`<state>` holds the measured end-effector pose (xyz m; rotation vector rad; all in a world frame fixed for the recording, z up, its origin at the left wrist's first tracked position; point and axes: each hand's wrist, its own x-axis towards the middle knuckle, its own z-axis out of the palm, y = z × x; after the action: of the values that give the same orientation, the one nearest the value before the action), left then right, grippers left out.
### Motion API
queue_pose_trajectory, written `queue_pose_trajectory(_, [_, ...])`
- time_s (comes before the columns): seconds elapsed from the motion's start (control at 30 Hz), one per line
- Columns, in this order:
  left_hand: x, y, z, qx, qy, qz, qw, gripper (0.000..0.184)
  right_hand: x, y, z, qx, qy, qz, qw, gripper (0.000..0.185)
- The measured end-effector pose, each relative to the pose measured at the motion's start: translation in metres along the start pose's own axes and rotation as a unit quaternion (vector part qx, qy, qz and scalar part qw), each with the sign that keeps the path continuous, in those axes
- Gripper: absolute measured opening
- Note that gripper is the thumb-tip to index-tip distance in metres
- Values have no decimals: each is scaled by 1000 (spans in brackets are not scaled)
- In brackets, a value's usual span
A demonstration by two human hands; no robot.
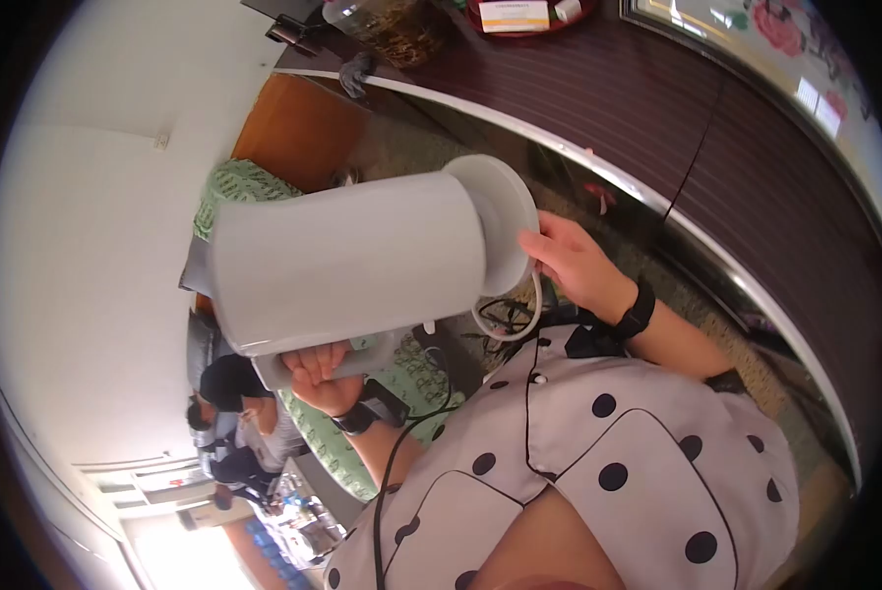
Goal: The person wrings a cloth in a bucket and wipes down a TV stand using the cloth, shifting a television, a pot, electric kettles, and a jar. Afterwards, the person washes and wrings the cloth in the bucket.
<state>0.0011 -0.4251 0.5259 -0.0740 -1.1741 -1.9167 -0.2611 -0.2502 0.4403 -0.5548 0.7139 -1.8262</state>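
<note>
A white electric kettle (347, 261) is held up in front of me, tipped on its side in this view. My left hand (321, 377) is closed around the kettle's handle (367, 359), its fingers wrapped through the grip. At the kettle's bottom end is its round white power base (513, 211). My right hand (580, 264) pinches the rim of that base, thumb on the near face. A white cord (536, 317) loops down from the base. Whether the base touches the kettle's bottom all round, I cannot tell.
A dark wood-grain cabinet top (598, 93) bears a jar (392, 25), a red tray (549, 22) with a small box, and a framed floral panel (756, 49). Behind the kettle is a green patterned cover (337, 442). Other people (239, 413) sit farther back near a cluttered table (308, 516).
</note>
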Motion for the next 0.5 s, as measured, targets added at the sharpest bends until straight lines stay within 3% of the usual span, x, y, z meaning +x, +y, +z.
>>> queue_pose_trajectory(0.03, [3, 3, 0, -24, 21, 18, 999, 25, -2, -11, 7, -65, -22, -16, 998, 39])
queue_pose_trajectory(0.1, [6, 6, 3, -43, 31, 20, 998, 25, -5, -14, 11, -44, -35, -31, 998, 41])
queue_pose_trajectory(0.17, [9, 15, 1, -152, 49, 35, 986, 27, -3, -9, 15, -38, -49, -68, 996, 46])
queue_pose_trajectory(0.43, [13, 10, 19, -177, 59, 49, 981, 31, -8, -18, 38, -44, -94, -109, 989, 67])
queue_pose_trajectory(0.5, [13, 8, 23, -190, 59, 38, 979, 30, -8, -19, 45, -144, -79, -201, 966, 70])
